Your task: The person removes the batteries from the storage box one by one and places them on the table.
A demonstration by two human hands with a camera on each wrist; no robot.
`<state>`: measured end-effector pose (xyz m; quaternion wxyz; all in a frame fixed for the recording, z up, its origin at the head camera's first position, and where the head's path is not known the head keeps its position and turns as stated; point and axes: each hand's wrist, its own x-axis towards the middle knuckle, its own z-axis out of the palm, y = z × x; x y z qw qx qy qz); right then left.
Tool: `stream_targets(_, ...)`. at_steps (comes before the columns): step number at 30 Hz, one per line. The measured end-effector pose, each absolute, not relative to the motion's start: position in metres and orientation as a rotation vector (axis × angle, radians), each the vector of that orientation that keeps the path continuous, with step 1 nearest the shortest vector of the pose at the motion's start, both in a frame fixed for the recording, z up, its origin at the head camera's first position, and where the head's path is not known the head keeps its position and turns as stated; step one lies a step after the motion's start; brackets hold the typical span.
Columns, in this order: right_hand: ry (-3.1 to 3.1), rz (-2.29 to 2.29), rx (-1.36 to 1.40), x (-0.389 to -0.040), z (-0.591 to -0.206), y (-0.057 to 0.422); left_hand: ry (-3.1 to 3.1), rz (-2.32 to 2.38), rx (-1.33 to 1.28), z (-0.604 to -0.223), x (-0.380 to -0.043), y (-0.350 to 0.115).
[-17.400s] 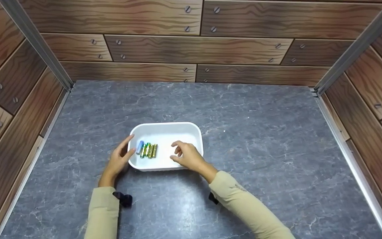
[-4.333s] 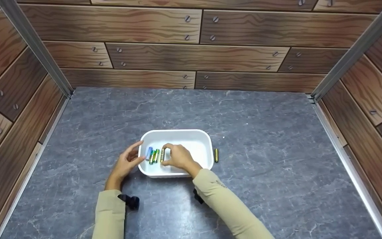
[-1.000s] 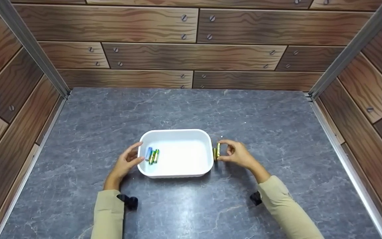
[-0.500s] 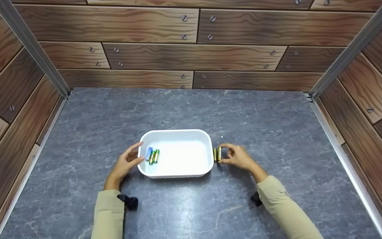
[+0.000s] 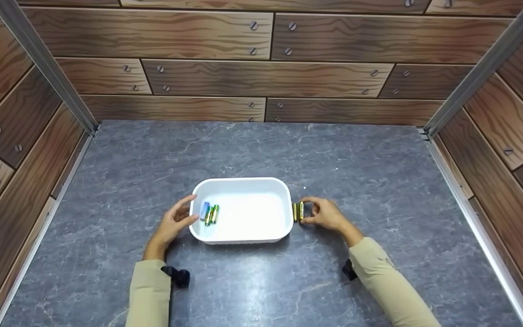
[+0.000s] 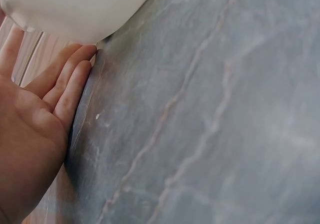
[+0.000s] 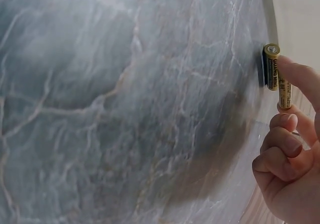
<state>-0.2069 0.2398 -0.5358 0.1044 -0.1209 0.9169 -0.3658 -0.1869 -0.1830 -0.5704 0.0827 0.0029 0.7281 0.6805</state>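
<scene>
A white plastic tray (image 5: 243, 179) lies on the table. At its left end lie a blue battery (image 5: 204, 211) and two green-and-gold batteries, one at the left (image 5: 209, 216) and one at the right (image 5: 215, 214). My left hand (image 5: 169, 226) touches the tray's left end, thumb and index finger spread at the rim. In the left wrist view, its other fingers (image 6: 75, 92) extend near the outer wall. Right of the tray, a gold battery (image 5: 295, 212) lies on the table. Beside it, my right hand (image 5: 328, 215) pinches a second gold battery (image 5: 301, 211) end to end between thumb and finger.
The grey marbled tabletop (image 5: 261, 150) surrounds the tray. Wood-patterned panels (image 5: 207, 77) close off the back and both sides, with metal posts at the corners. A tiny white speck (image 5: 304, 187) lies behind the gold batteries.
Two gold batteries have moved from inside the tray to the table at its right. Over the last second, my right hand has brought the second one down beside the first. My left hand stays put.
</scene>
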Motion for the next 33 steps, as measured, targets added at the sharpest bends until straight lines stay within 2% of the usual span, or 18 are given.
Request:
stream_targets(19,2.669,-1.074,-0.340,-0.207,-0.543,0.238,2.153,2.041,0.061,-0.574,-0.188,-0.184)
stream_targets(33,2.657,-1.075,-0.352,-0.208,-0.530,0.237,2.176,2.048,0.057,-0.572,-0.186,-0.183)
